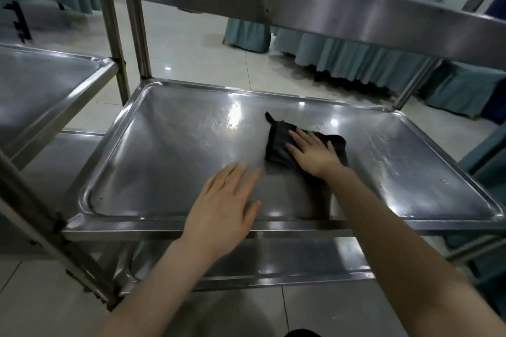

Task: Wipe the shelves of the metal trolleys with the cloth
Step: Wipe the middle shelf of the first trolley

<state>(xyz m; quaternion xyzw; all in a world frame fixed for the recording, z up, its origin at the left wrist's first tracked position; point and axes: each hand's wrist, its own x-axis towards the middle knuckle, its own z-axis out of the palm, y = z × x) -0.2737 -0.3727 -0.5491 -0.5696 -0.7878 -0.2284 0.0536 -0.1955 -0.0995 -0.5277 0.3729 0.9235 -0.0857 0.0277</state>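
A steel trolley stands in front of me, and its middle shelf [169, 150] fills the centre of the head view. A dark folded cloth [277, 142] lies flat on that shelf, right of centre. My right hand [315, 153] presses on the cloth with straight fingers spread over it. My left hand [224, 208] lies flat with straight fingers near the shelf's front rim, holding nothing. Wet streaks shine on the far and right parts of the shelf.
The top shelf [356, 11] of the trolley overhangs across the upper view. A lower shelf [301, 260] shows below the front rim. A second trolley's shelf [49, 90] stands at the left. Tables draped in teal cloth [342, 57] stand behind on the tiled floor.
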